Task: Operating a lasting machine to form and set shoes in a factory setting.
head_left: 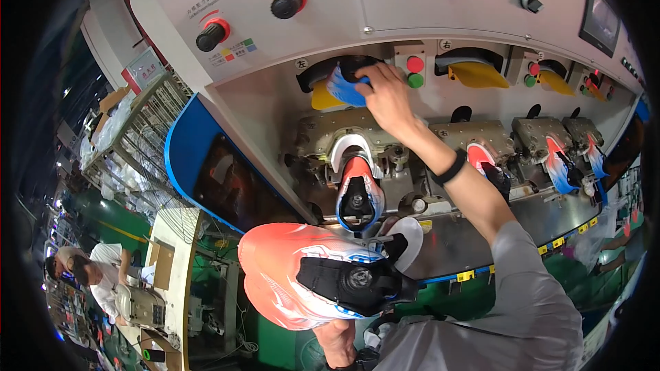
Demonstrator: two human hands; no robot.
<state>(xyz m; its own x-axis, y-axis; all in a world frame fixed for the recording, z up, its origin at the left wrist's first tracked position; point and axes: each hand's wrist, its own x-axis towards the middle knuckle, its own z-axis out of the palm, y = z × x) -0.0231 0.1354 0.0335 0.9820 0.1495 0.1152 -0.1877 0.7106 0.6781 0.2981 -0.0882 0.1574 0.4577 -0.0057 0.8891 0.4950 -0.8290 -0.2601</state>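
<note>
Close to me, an orange, white and blue shoe upper (275, 261) with a black lining is held up by my left hand (335, 342); its fingers are hidden beneath the upper. My right hand (387, 96) reaches to the leftmost opening of the machine. Its fingers are closed on another shoe upper (346, 88), whose blue patterned part shows against a yellow flap (323, 96). Below that opening, a third orange and blue upper (357, 189) sits on a metal clamp station (323, 134), a pale curved piece around its end.
Further right along the machine, several uppers (560, 165) sit at similar stations. Red (414, 64) and green (415, 80) buttons lie just right of my right hand. Knobs (288, 3) line the panel above. At left stand a blue-edged side panel (180, 144), a wire rack (148, 124) and co-workers (103, 278).
</note>
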